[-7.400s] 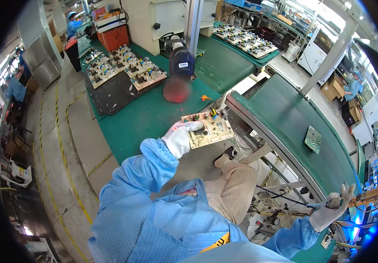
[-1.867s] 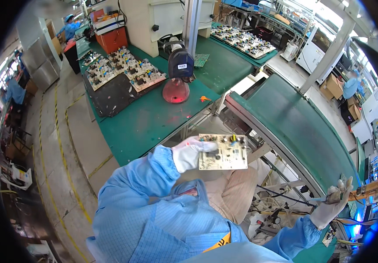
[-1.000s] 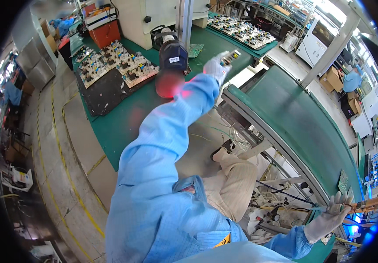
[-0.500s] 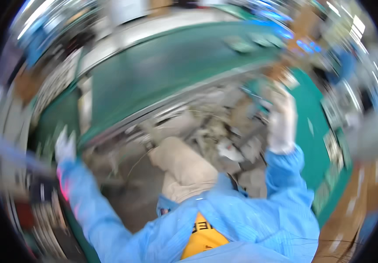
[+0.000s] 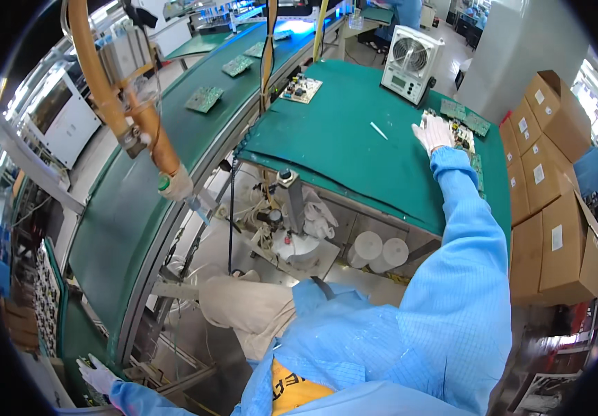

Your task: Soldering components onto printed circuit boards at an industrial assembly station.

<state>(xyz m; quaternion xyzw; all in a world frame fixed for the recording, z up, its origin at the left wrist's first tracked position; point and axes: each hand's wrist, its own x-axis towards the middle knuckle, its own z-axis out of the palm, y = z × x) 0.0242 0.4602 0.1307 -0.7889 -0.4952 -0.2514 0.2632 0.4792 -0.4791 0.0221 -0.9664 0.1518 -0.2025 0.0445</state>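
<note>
My right hand (image 5: 434, 133), in a white glove, reaches across the green table mat to a populated circuit board (image 5: 464, 136) at its right side. Its fingers look stretched out and apart at the board's edge; whether they press on it is hard to see. Just beyond lie green circuit boards (image 5: 478, 124). Down at the lower left, my gloved left hand (image 5: 98, 375) has its fingers extended over a green surface (image 5: 74, 378). Part of a circuit board (image 5: 96, 397) shows beside that hand, mostly hidden.
A white fan unit (image 5: 412, 61) stands at the table's back, with a white pen-like stick (image 5: 379, 130) on the mat. Left runs a green conveyor belt (image 5: 139, 166) carrying boards (image 5: 204, 99). A hanging tool (image 5: 164, 152) crosses above it. Cardboard boxes (image 5: 552, 239) are stacked right.
The view has swung to the right and cleared of blur. My right hand now lies over the table's boards; my left hand appears lower at the left.
</note>
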